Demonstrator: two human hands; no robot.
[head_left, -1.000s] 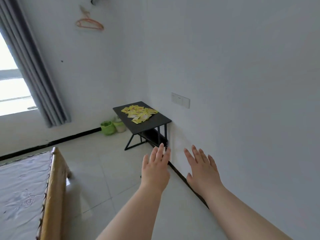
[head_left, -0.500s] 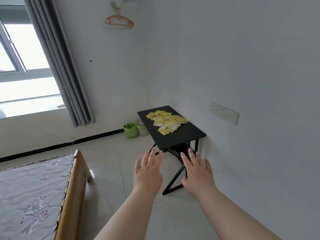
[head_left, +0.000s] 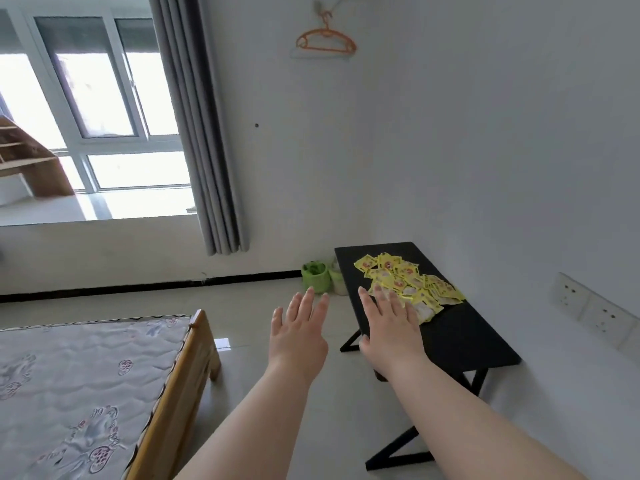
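A black table (head_left: 467,341) stands in the corner by the white wall (head_left: 485,133), with a loose heap of yellow packets (head_left: 405,278) on its far half. Our right hand (head_left: 391,327) hangs over the table's near left edge, fingers straight and spread, holding nothing. Its fingertips reach the heap's near side, though we cannot tell whether they touch. Our left hand (head_left: 298,334) is just as flat and empty, out over the floor (head_left: 259,393) left of the table.

To gather well, we judge we should bring the left hand in too, cup the heap from both sides and sweep inward, since thin, slick packets may slide off the edge.

The top is dark and matt, on angled legs. A green tub (head_left: 314,277) sits on the floor by its far end. A bed (head_left: 86,375), a grey curtain (head_left: 201,133), a window (head_left: 104,98) and an orange hanger (head_left: 325,39) fill the rest of the room.
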